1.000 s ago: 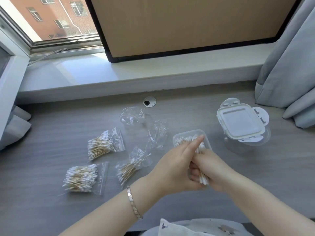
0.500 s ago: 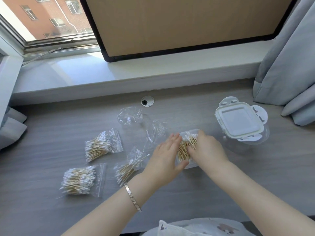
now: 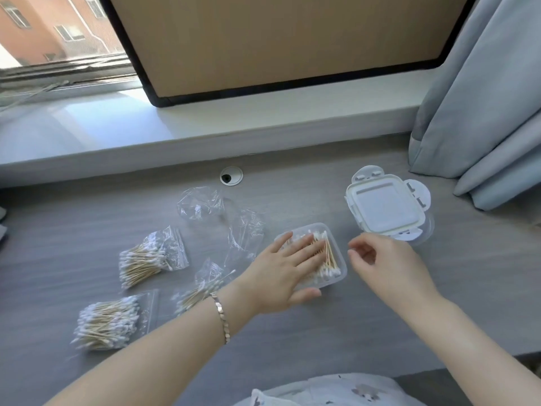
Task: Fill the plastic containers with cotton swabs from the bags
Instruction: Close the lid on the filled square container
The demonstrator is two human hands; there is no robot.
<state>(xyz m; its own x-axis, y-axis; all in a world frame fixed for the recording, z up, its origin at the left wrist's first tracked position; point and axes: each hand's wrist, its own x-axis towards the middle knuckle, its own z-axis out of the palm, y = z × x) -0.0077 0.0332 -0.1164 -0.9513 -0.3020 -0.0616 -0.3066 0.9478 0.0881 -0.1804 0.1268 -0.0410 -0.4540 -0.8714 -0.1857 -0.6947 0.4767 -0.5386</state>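
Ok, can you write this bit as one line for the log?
left hand: pressing swabs flat in tub | right hand: empty, right of tub | bags: three hold swabs

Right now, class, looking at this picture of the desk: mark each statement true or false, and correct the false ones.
1. The left hand lies flat on the cotton swabs in the open container. True.
2. The right hand grips a bundle of swabs. False: it holds nothing, fingers loosely curled, right of the container.
3. The lid covers the open container. False: it lies apart, farther right, near the curtain.
4. Three bags of swabs lie left of the container. True.
5. The bracelet is on the right wrist. False: it is on the left wrist.
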